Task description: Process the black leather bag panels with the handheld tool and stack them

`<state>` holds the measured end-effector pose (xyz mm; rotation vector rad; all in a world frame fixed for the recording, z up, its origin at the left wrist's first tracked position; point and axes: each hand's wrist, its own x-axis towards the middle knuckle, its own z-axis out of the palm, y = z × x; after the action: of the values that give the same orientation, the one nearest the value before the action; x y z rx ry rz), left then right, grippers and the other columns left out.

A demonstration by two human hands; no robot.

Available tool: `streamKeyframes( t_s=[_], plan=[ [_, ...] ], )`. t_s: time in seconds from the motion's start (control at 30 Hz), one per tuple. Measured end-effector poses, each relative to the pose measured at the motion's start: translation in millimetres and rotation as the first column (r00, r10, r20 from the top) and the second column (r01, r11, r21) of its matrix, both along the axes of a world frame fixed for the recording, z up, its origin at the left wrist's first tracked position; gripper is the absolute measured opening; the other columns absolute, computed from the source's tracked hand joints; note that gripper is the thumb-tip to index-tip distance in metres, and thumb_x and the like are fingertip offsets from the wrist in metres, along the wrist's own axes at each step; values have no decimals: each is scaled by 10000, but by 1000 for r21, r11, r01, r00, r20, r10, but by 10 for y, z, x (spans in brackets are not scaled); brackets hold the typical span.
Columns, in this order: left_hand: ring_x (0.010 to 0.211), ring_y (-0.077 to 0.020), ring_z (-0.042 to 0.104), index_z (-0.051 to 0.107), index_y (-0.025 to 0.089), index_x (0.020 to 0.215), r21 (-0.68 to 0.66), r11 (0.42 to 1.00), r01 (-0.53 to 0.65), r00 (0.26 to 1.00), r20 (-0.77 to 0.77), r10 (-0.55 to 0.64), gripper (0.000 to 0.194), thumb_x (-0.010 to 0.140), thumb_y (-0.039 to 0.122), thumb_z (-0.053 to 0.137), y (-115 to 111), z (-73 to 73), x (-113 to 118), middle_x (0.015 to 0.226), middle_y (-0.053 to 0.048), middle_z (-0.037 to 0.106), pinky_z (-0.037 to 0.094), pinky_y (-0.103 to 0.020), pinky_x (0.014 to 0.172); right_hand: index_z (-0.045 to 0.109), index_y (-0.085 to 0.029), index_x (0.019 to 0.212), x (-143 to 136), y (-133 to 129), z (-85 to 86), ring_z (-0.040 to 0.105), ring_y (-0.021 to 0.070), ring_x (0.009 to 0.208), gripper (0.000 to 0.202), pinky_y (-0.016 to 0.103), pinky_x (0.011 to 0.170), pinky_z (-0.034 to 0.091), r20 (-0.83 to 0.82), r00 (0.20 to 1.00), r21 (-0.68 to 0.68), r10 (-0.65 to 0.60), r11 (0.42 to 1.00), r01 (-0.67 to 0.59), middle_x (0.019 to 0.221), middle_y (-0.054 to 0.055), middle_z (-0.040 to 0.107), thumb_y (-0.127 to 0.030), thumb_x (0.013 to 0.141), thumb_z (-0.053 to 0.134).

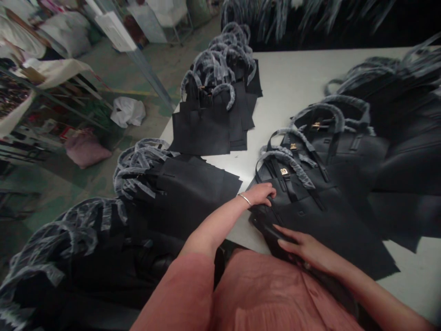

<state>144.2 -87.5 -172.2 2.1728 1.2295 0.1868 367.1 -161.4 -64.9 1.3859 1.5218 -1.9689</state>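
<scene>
Fingers of left hand [261, 194] curl over the black handbag [310, 207] edge; right hand [303, 248] lies flat, open, nearer its bottom.

Black handbag [320, 216] here, smooth leather-look skin with a dull sheen. Its handles [292, 161] sit wrapped in crinkly clear plastic film, and a small clasp [284, 171] glints like gold metal. The desk [292, 82] looks matt, pale, smooth. A thin shiny metal bangle [244, 198] rings the wrist.
</scene>
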Motion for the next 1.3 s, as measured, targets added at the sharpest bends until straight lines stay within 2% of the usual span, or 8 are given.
streamKeyframes(
  t_s=[0.23,0.4,0.67,0.83,1.0,1.17,1.23,1.3],
  plan=[
    [748,-138,539,621,165,947,-99,991,-89,994,58,95,214,748,184,696,133,54,-13,809,-1,562,407,-230,691,340,-336,1436,433,116,235,539,119,553,710,151,382,318,9,993,0,-119,993,119,666,-31,550,-573,815,590],
    [951,-185,523,530,166,1152,122,964,-238,971,56,233,275,882,140,483,366,181,191,1074,-78,529,420,-291,831,301,-248,1462,735,87,242,551,136,532,768,208,452,388,-20,928,42,-371,928,371,618,-19,587,-570,822,578],
    [980,-199,484,608,192,906,270,945,186,978,-141,-152,158,891,147,457,877,260,395,1065,-75,547,405,-290,772,287,-254,1464,818,35,112,558,120,487,774,193,427,362,-35,877,57,-480,875,481,594,-33,589,-569,819,578],
    [1059,-205,493,555,192,707,115,969,216,969,96,-228,149,836,120,536,994,452,371,890,-66,610,317,-355,993,303,-246,1459,915,-21,39,539,110,440,784,179,390,331,-54,844,80,-534,840,537,558,-44,562,-589,808,575],
    [768,-228,601,496,185,573,-185,982,34,983,181,0,244,666,153,720,771,561,284,580,-29,563,438,-362,822,303,-248,1458,1028,-8,111,545,107,443,792,179,402,341,-107,800,79,-590,797,599,553,-40,577,-599,804,576],
    [519,-114,550,543,144,734,-521,842,-139,911,266,315,383,927,414,352,179,476,465,705,-68,655,446,-239,533,309,-247,1457,1084,-28,302,545,111,452,792,184,412,364,-135,763,24,-633,767,641,575,-34,596,-566,795,604],
    [573,-96,565,540,135,857,-637,744,-202,775,360,519,444,922,514,319,-69,407,636,854,-101,674,430,-205,522,317,-254,1453,1111,-58,366,547,110,466,777,180,421,371,-138,754,-30,-642,764,645,585,-31,603,-548,797,614],
    [629,-101,578,534,135,930,-769,602,-215,482,452,750,484,833,606,472,-275,336,823,903,-111,672,411,-192,524,324,-261,1449,1149,-98,419,545,106,468,754,169,417,362,-136,748,-95,-650,760,643,590,-26,611,-535,808,612]
  ],
)
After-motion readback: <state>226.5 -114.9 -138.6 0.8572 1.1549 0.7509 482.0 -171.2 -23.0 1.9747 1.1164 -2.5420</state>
